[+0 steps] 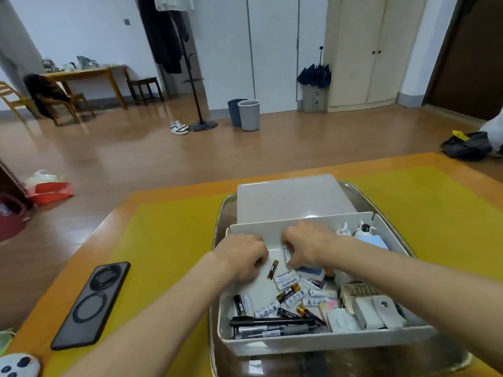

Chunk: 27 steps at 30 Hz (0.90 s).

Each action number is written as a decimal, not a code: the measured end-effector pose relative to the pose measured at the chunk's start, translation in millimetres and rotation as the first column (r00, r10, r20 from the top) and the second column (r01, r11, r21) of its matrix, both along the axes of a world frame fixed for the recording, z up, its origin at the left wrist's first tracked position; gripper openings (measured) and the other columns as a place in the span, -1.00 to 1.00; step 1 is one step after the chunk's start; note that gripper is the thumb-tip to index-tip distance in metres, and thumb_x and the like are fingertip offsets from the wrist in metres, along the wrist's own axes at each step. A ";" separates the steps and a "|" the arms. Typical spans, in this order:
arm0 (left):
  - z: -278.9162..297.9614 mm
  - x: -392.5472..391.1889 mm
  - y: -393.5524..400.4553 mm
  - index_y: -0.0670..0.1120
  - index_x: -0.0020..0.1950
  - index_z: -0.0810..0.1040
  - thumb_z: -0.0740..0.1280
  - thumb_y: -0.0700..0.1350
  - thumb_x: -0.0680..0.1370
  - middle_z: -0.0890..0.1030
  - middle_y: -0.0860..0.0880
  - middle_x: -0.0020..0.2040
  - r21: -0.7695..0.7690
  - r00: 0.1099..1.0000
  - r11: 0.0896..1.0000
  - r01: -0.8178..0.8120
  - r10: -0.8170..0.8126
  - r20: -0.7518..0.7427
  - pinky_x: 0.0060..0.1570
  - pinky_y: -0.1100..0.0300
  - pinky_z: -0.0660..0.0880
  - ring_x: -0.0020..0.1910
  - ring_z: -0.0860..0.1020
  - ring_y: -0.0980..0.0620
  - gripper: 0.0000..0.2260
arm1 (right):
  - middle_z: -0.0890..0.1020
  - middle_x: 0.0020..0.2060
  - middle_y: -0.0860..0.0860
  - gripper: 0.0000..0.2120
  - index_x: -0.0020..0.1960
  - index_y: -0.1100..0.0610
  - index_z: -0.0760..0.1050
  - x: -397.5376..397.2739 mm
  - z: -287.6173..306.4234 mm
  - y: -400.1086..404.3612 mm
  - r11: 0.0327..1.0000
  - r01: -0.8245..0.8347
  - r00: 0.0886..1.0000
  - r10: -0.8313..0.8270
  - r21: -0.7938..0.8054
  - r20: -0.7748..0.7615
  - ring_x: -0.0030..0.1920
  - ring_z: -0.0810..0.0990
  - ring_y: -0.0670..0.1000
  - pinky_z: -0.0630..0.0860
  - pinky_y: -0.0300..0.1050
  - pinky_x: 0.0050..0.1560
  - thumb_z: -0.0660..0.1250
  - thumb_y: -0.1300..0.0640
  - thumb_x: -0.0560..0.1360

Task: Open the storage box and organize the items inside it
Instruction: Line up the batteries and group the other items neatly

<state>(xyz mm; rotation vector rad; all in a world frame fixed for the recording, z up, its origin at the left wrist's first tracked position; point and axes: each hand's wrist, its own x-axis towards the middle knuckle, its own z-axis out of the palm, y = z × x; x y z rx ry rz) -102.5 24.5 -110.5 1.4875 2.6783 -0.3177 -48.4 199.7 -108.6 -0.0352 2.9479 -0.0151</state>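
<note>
Pens (275,326) lie crosswise in storage box (326,342); right hand (304,246) pinches upright white battery (286,253), left hand (242,257) curled, contents unclear.

a wooden table (174,197) fills the lower part of the frame. a yellow mat (163,240) covers most of its top. a shiny tray (217,227) sits on the mat at lower right. a black phone (91,304) lies flat at lower left. a white round thing (19,365) sits in the bottom left corner.

Storage box (321,342) sits in tray (460,357) on table (168,229); phone (91,304) left; lid (294,198) behind.
</note>
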 end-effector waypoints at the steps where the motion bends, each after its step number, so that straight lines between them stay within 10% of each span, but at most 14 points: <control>1: 0.2 -0.9 -1.0 0.00 -0.02 0.61 0.32 -0.10 0.50 0.57 -0.02 0.08 -0.015 0.999 1.000 -0.001 0.000 -0.036 -0.16 0.13 0.33 0.09 0.54 -0.12 -0.89 | 0.67 -0.14 0.01 -0.76 -0.06 0.07 0.60 0.6 0.4 2.8 1.000 0.014 1.000 -0.014 -0.006 0.012 -0.11 0.63 0.11 0.60 -0.03 -0.13 0.50 0.01 0.32; 10: -1.7 5.5 -1.8 -0.11 0.15 0.60 0.24 -0.02 0.56 0.56 -0.09 0.20 -0.110 0.984 0.992 -0.056 0.036 -0.176 0.20 0.00 0.41 0.22 0.48 -0.13 -0.74 | 0.66 -0.08 0.03 -0.74 0.01 0.09 0.60 12.9 4.6 9.7 0.999 -0.005 1.000 0.005 -0.053 0.004 -0.06 0.64 0.12 0.64 0.08 -0.01 0.48 0.05 0.35; 18: 0.6 6.6 13.8 0.00 0.32 0.51 0.44 0.03 0.48 0.52 0.00 0.19 0.009 0.970 1.000 -0.009 0.006 0.242 0.14 -0.02 0.49 0.20 0.47 -0.04 -0.58 | 0.58 -0.19 -0.05 -0.67 -0.15 0.03 0.50 35.1 27.5 10.0 0.991 -0.033 0.999 0.031 -0.127 -0.016 -0.13 0.55 0.09 0.52 -0.04 -0.20 0.51 -0.17 0.32; 27: -0.6 7.1 12.1 -0.05 0.13 0.62 0.37 0.08 0.48 0.53 -0.02 0.20 -0.071 0.995 0.997 0.021 -0.027 -0.096 0.17 0.03 0.40 0.23 0.45 -0.04 -0.70 | 0.49 0.21 -0.06 -0.47 0.30 -0.05 0.54 70.2 25.1 14.0 0.977 -0.213 0.962 0.209 0.001 0.175 0.22 0.39 -0.01 0.43 -0.06 0.09 0.55 -0.10 0.37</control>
